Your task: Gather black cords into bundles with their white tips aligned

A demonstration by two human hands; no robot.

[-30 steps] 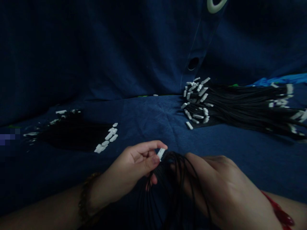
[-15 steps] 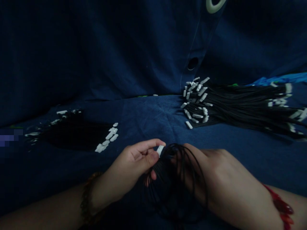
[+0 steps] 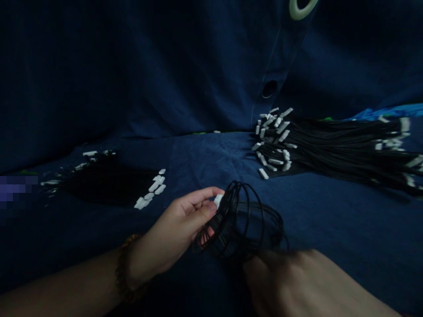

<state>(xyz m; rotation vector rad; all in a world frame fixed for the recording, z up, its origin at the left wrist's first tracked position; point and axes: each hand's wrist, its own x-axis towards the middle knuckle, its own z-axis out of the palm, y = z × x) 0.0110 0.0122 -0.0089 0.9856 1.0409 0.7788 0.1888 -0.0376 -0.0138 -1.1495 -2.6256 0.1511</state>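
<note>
Between thumb and index finger, my left hand (image 3: pixel 185 224) pinches a white connector (image 3: pixel 218 200) at the end of looped black cables (image 3: pixel 254 211). The loops spread to the right of this hand, and some strands pass by its lower fingers. At the lower right is my right hand (image 3: pixel 291 277), blurred by motion, its curled fingers at the lower edge of the loops. Whether those fingers grip a cable is hidden by the blur.
Black cables with white ends form a bundle (image 3: pixel 330 145) at the right and a smaller bundle (image 3: pixel 105 182) at the left. Both lie on dark blue cloth (image 3: pixel 205 158). Blue material (image 3: pixel 390 111) and a pale ring (image 3: pixel 302 9) are farther back.
My right hand has moved down, away from the white connector. The cable loops have opened out and risen beside my left hand, which keeps its pinch.
</note>
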